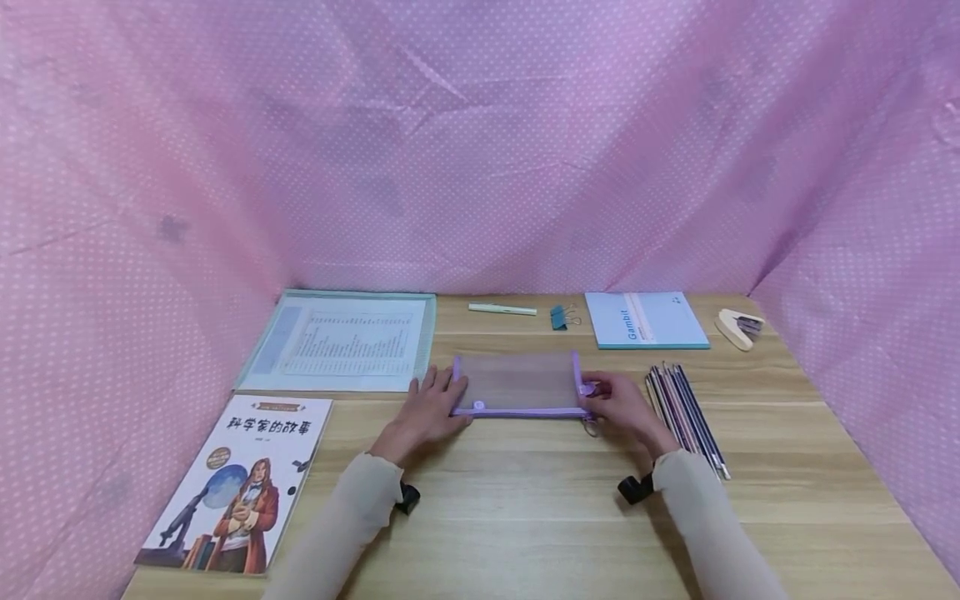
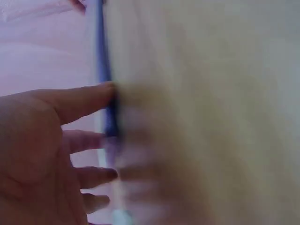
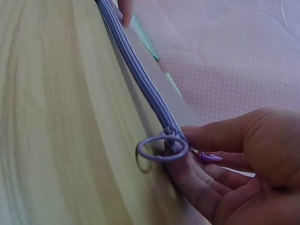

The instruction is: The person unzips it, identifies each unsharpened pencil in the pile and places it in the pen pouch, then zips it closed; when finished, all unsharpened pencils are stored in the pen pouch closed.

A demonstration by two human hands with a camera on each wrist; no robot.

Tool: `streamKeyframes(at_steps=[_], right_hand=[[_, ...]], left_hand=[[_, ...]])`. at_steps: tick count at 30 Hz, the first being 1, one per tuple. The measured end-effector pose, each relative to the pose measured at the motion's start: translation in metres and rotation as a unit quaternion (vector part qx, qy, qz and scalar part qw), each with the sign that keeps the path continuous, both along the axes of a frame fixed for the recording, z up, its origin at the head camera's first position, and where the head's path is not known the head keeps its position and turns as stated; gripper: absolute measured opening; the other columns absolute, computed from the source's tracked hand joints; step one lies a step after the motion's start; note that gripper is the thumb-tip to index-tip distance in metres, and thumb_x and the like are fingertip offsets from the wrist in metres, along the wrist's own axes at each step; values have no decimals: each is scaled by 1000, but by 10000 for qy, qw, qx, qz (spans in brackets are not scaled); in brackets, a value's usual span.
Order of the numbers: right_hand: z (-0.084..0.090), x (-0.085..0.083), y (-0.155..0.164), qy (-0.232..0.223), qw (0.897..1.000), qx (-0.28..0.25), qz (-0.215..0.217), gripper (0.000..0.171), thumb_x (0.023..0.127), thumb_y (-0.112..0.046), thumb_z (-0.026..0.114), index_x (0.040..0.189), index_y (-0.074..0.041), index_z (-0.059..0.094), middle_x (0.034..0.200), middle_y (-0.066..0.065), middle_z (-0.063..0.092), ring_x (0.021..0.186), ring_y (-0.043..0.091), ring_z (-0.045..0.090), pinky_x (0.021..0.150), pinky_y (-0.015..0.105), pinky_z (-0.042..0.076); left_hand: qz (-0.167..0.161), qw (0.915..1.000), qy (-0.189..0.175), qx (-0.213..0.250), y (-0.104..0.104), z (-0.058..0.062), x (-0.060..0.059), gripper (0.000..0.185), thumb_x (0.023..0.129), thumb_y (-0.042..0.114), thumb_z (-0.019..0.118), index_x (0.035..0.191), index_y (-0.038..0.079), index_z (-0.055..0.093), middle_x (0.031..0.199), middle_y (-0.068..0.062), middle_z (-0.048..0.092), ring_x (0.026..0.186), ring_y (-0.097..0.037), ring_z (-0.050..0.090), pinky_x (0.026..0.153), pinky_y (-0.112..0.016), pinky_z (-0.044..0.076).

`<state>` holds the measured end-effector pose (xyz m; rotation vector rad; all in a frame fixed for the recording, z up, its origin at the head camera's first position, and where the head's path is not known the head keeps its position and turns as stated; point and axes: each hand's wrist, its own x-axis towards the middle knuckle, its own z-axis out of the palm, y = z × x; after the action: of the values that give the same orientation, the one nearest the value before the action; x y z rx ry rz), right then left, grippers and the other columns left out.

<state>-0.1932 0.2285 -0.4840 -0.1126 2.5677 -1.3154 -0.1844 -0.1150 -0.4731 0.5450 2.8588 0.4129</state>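
A see-through mesh pencil pouch with purple edging lies flat on the table, its zipper along the near side. At its left end rests my left hand, fingers spread; in the left wrist view the thumb touches the zipper's end. My right hand pinches the pouch's right near corner between thumb and fingers. Beside those fingertips hangs the purple zipper pull ring. Just right of the right hand lie several pencils in a row.
A picture-cover book and a clear document folder lie at left. Along the back are a pen, a teal binder clip, a blue notebook and a white stapler. Pink dotted cloth hangs around the table.
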Motion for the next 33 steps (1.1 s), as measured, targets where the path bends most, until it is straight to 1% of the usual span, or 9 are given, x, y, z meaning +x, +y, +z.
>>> streamKeyframes(at_steps=[3,7,10,14,18,21,27,29,33], right_hand=[[-2,-1,0,-58,10000,-76,-18,54,91,-11,70,140,2,52,114,22,66,98,23,65,78,27,55],[-2,-2,2,-160,9997,-155,-99,55,91,-11,69,141,1,50,116,22,65,99,23,64,79,28,56],[-2,-4,4,-148,9996,-206,-117,55,91,-10,69,141,1,50,117,23,65,98,23,64,79,27,55],[-5,-6,3,-91,9994,-319,-63,54,91,-9,69,140,3,51,113,24,66,93,20,64,75,24,55],[-6,-8,1,-90,9989,-464,-31,52,91,-8,69,139,4,52,109,23,67,89,17,63,72,23,54],[-6,-7,2,-89,9987,-504,-5,53,91,-9,70,138,5,52,107,23,67,88,17,63,72,23,54],[-6,-5,4,-81,9986,-528,12,52,91,-8,69,139,6,52,111,24,68,91,17,64,74,23,54],[-6,-5,4,-124,9984,-547,-10,52,91,-8,69,139,5,52,112,24,68,92,17,64,76,23,54],[-5,-4,5,-228,9982,-541,-86,50,92,-7,68,139,2,53,113,23,67,95,19,65,78,23,55]], left_hand=[[-24,9990,438,82,8,14,10,67,94,41,65,148,9,43,158,-25,34,150,-51,21,119,-69,20],[-540,9935,796,603,43,30,30,61,94,38,66,142,5,49,144,-22,51,141,-44,41,118,-59,32],[-1020,9890,202,1056,79,29,47,58,96,39,63,142,6,51,137,-16,60,132,-34,52,113,-48,42],[-1096,9747,-1046,1644,124,17,55,58,96,39,62,144,8,51,132,-12,65,123,-25,60,105,-37,49],[-770,9617,-1563,2116,153,3,51,57,94,34,62,144,9,52,134,-10,65,124,-23,62,105,-32,49],[-551,9644,-1534,2085,167,-2,46,55,92,34,60,142,11,54,139,-8,63,129,-24,59,107,-33,47],[-444,9716,-1340,1898,181,0,43,44,88,34,61,125,10,66,128,-7,70,117,-21,64,105,-34,43],[-59,9628,-1521,2233,183,0,43,36,86,30,65,116,9,68,118,-7,73,105,-20,66,95,-30,47],[899,9320,-1589,3132,181,-3,41,16,85,21,73,94,8,70,92,-3,70,81,-12,59,71,-24,48]])
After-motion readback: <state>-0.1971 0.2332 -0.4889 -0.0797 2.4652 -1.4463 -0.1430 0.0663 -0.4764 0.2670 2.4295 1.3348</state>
